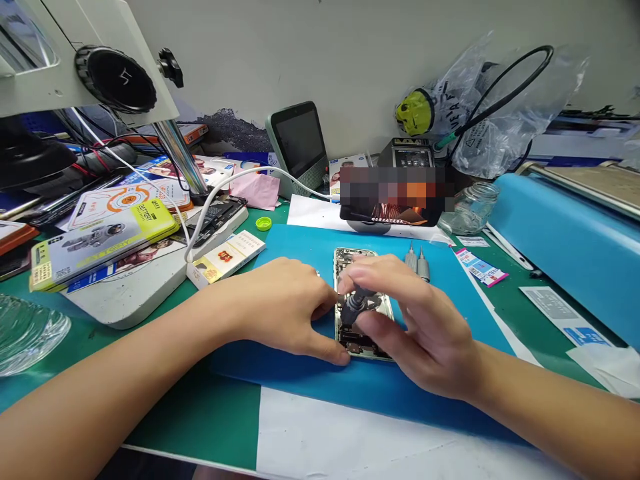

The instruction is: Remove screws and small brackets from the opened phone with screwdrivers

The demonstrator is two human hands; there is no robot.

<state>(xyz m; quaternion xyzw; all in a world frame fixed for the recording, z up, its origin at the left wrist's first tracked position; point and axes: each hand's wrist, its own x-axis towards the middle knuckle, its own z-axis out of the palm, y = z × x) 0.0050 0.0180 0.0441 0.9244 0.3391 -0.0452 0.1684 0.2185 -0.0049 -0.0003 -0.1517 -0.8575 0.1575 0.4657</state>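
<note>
An opened smartphone (pixel 369 344) lies on a blue mat (pixel 295 377), its circuit boards and metal inner parts exposed. My left hand (pixel 285 303) rests along the phone's left side, thumb at the lower corner and index finger at the upper edge, the other fingers folded under. Between the thumb and fingers of my right hand (pixel 433 327) is a small dark grey screwdriver (pixel 356 303), upright over the phone. Its tip is hidden from me. Two more grey screwdrivers (pixel 423 265) lie just beyond my right hand.
A phone playing a video (pixel 390 207) leans behind the mat, near a glass jar (pixel 473 207). To the left are a battery box (pixel 105 243), a cigarette-like carton (pixel 227 257), a white cable (pixel 204 213) and a microscope stand (pixel 180 157). A blue-covered machine (pixel 560 247) stands right.
</note>
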